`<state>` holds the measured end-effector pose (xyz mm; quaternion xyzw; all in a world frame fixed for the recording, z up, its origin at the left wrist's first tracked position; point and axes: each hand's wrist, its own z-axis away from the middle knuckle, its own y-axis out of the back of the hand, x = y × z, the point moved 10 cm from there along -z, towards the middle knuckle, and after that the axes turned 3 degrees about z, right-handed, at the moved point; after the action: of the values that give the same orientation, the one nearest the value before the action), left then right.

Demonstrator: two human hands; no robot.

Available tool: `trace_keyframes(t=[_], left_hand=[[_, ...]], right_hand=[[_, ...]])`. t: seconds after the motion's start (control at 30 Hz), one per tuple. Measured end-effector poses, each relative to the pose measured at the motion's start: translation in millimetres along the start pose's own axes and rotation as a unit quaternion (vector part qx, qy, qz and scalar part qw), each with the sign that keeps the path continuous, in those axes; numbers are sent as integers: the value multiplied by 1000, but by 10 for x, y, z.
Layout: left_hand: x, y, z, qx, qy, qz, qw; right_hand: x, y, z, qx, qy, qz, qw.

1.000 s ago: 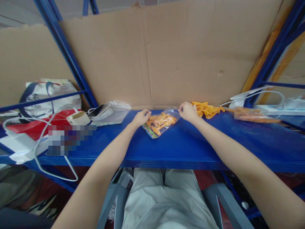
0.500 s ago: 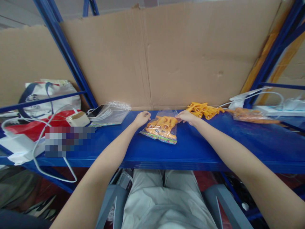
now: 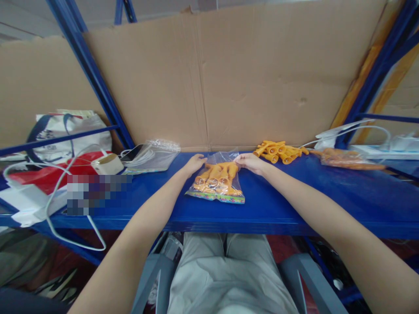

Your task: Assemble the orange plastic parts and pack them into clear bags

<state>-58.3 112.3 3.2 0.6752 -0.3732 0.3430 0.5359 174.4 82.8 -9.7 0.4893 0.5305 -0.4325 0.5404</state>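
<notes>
A clear plastic bag (image 3: 220, 198) lies on the blue shelf in front of me, with a colourful printed strip along its near edge. Inside it are several orange horn-shaped plastic pieces (image 3: 218, 173), their flared ends toward me. My left hand (image 3: 196, 162) has its fingers closed at the bag's upper left edge. At the upper right edge, my right hand (image 3: 248, 162) pinches the plastic. The fingertips of both hands are small in view. Just beyond my right hand is a loose pile of the same orange pieces (image 3: 278, 151).
On the right lies another filled bag (image 3: 350, 159) near white cables. Flat clear bags (image 3: 157, 156) are stacked at the left, beside a white charger (image 3: 107, 164), a red item and a cloth bag (image 3: 75, 135). Cardboard (image 3: 209, 78) stands behind the blue shelf (image 3: 268, 205).
The bag has shifted slightly toward me and to the left, and its pieces lie more lined up. My right hand moved left with it; my left hand now touches the bag's edge.
</notes>
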Motion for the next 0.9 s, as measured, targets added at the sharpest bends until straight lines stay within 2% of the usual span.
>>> trace_keyframes(t=[0.13, 0.37, 0.43, 0.6, 0.9], left_hand=[[-22, 45, 3, 6, 16, 18, 1000], [-56, 195, -70, 50, 31, 61, 996], [-68, 171, -75, 38, 27, 64, 997], [-48, 32, -50, -37, 3, 48, 998], [-1, 82, -54, 0, -6, 46, 999]], right_hand=[[-3, -72, 50, -11, -24, -13, 1000], [48, -1, 87, 17, -92, -7, 996], [30, 8, 91, 19, -79, -14, 997], [-16, 12, 83, 19, -35, -14, 999], [-44, 81, 42, 41, -26, 27, 998]])
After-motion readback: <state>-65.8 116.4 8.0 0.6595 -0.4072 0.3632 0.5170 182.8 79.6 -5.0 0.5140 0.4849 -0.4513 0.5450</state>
